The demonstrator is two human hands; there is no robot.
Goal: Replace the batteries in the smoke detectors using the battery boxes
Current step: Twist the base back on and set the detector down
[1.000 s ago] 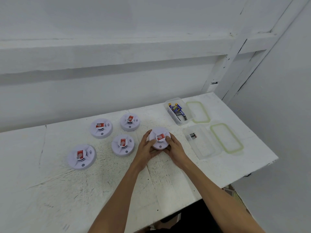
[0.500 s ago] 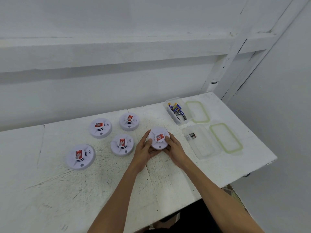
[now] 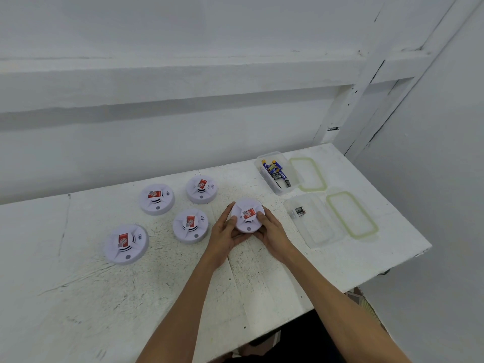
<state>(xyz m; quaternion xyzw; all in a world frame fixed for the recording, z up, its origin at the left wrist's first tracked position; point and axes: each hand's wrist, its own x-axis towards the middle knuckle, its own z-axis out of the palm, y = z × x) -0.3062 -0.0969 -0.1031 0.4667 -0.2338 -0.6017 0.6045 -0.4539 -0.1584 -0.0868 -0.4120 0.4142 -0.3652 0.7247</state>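
Note:
A white round smoke detector (image 3: pixel 247 214) with a red label sits between both my hands near the table's middle. My left hand (image 3: pixel 225 231) grips its left side, thumb on top. My right hand (image 3: pixel 272 230) grips its right side, thumb on the top edge. Several more detectors lie to the left: one (image 3: pixel 190 225) beside my left hand, one (image 3: pixel 201 189) behind it, one (image 3: pixel 156 198) further left, one (image 3: pixel 126 243) nearest the left front. A clear box (image 3: pixel 277 172) holds several batteries. A second clear box (image 3: pixel 313 218) holds two dark batteries (image 3: pixel 300 212).
Two green-rimmed lids lie right of the boxes, one (image 3: pixel 309 174) at the back and one (image 3: pixel 351 214) nearer. The white table (image 3: pixel 131 297) ends at its right edge near the lids and at the front edge by my forearms. A white wall stands behind.
The view has shifted slightly. Both hands stay on the same detector with hardly any movement.

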